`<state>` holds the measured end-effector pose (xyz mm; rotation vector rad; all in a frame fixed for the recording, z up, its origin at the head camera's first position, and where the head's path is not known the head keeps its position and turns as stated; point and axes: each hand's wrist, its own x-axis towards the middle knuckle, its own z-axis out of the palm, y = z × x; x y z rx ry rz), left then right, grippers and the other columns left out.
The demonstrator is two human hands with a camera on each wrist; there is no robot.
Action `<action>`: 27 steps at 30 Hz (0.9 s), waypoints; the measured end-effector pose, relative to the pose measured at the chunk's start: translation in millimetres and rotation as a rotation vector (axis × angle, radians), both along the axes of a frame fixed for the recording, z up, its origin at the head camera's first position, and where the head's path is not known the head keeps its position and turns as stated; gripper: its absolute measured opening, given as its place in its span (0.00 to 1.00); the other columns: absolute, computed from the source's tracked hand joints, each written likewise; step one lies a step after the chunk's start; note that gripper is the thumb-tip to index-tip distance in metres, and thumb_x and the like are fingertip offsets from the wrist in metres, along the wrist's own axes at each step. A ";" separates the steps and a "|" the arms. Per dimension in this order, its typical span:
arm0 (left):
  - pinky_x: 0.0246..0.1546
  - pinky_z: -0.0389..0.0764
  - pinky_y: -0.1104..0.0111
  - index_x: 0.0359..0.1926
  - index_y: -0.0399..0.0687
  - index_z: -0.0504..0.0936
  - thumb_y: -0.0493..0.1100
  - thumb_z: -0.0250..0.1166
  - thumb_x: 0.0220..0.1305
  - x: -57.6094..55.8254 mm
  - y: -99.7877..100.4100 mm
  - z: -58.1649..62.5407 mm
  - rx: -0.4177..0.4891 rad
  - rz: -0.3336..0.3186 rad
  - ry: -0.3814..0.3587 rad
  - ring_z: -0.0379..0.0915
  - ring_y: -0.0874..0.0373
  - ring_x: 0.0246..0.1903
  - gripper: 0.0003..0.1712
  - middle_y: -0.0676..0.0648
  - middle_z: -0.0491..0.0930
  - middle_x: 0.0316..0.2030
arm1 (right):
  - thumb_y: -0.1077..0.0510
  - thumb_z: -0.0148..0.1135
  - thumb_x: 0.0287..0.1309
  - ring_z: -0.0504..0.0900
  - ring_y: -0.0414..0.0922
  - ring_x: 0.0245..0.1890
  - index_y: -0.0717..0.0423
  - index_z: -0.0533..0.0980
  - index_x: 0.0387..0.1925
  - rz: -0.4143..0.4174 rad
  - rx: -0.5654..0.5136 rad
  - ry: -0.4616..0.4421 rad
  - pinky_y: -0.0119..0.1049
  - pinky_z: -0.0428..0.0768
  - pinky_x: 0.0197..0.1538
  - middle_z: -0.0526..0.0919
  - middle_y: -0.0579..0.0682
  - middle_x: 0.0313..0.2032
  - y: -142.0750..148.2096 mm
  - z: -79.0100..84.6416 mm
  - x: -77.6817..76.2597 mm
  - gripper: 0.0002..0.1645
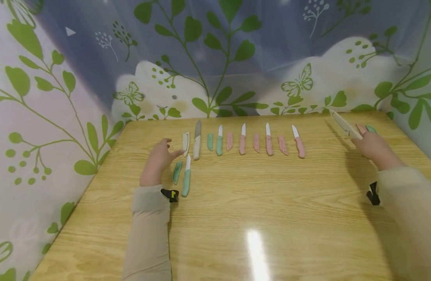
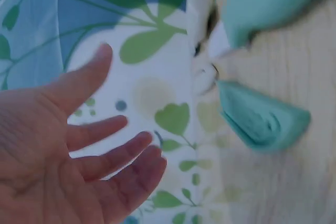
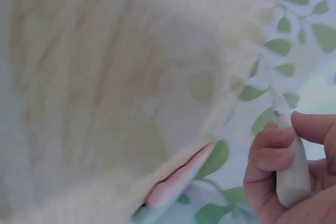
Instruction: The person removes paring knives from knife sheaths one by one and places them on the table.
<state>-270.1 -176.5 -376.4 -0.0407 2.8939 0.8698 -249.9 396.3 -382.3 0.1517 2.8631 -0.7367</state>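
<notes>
In the head view my right hand [image 1: 375, 150] grips a cream knife [image 1: 343, 125] over the table's right side, its blade end pointing up and left and apparently sheathed. The right wrist view shows fingers curled round its cream handle [image 3: 293, 177]. My left hand [image 1: 158, 160] is spread with nothing in it, thumb by a cream sheath [image 1: 186, 143]; whether they touch I cannot tell. Beside that sheath lies a grey-bladed cream knife [image 1: 197, 146]. Below, close to the left wrist, are a green sheath [image 1: 177, 173] and a green knife [image 1: 186, 181].
Rightward along the row lie another green sheath [image 1: 210, 142], a green knife [image 1: 219, 144], and several pink knives [image 1: 242, 144] alternating with pink sheaths [image 1: 229, 141]. Behind my right hand, pink [image 1: 360, 128] and green [image 1: 370, 128] items are partly hidden. Patterned cloth [image 1: 215, 58] borders the table.
</notes>
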 end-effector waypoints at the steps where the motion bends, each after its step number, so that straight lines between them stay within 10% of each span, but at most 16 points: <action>1: 0.66 0.61 0.46 0.73 0.35 0.50 0.54 0.60 0.68 -0.9 3.4 1.3 -0.010 -0.022 0.023 0.54 0.34 0.68 0.45 0.30 0.57 0.69 | 0.49 0.33 0.74 0.67 0.52 0.23 0.74 0.37 0.70 -0.002 -0.005 0.025 0.38 0.68 0.26 0.45 0.80 0.67 -5.0 2.3 0.2 0.40; 5: 0.70 0.50 0.44 0.75 0.37 0.42 0.55 0.63 0.66 -3.5 23.6 4.5 -0.022 -0.122 0.118 0.39 0.32 0.72 0.52 0.30 0.44 0.73 | 0.45 0.34 0.75 0.68 0.56 0.27 0.79 0.62 0.62 0.002 -0.001 0.099 0.42 0.68 0.28 0.52 0.80 0.65 -24.3 10.4 2.5 0.37; 8: 0.71 0.46 0.46 0.75 0.38 0.40 0.55 0.63 0.66 -4.4 46.6 6.3 -0.023 -0.202 0.186 0.35 0.36 0.73 0.53 0.33 0.41 0.74 | 0.43 0.35 0.75 0.65 0.71 0.54 0.79 0.67 0.51 0.026 -0.006 0.115 0.58 0.71 0.50 0.60 0.80 0.60 -38.1 14.8 5.5 0.37; 12: 0.73 0.42 0.48 0.76 0.40 0.39 0.56 0.64 0.64 -5.3 84.0 10.6 -0.083 -0.317 0.249 0.32 0.39 0.75 0.55 0.36 0.39 0.75 | 0.39 0.38 0.74 0.76 0.63 0.41 0.72 0.65 0.55 0.068 -0.009 0.121 0.54 0.76 0.42 0.74 0.68 0.31 -60.6 17.1 8.7 0.37; 15: 0.73 0.40 0.50 0.76 0.42 0.39 0.58 0.64 0.63 -5.9 107.0 14.6 -0.145 -0.409 0.266 0.33 0.41 0.75 0.56 0.39 0.39 0.76 | 0.38 0.40 0.73 0.62 0.45 0.16 0.65 0.65 0.58 0.109 -0.018 0.119 0.38 0.64 0.21 0.68 0.52 0.20 -83.2 18.6 9.9 0.35; 27: 0.71 0.46 0.45 0.77 0.50 0.43 0.62 0.60 0.64 -6.9 154.5 23.1 -0.317 -0.620 0.277 0.35 0.44 0.75 0.52 0.44 0.41 0.77 | 0.48 0.55 0.69 0.71 0.46 0.23 0.57 0.76 0.52 0.380 -0.174 0.086 0.38 0.71 0.26 0.80 0.57 0.33 -153.1 18.0 16.2 0.20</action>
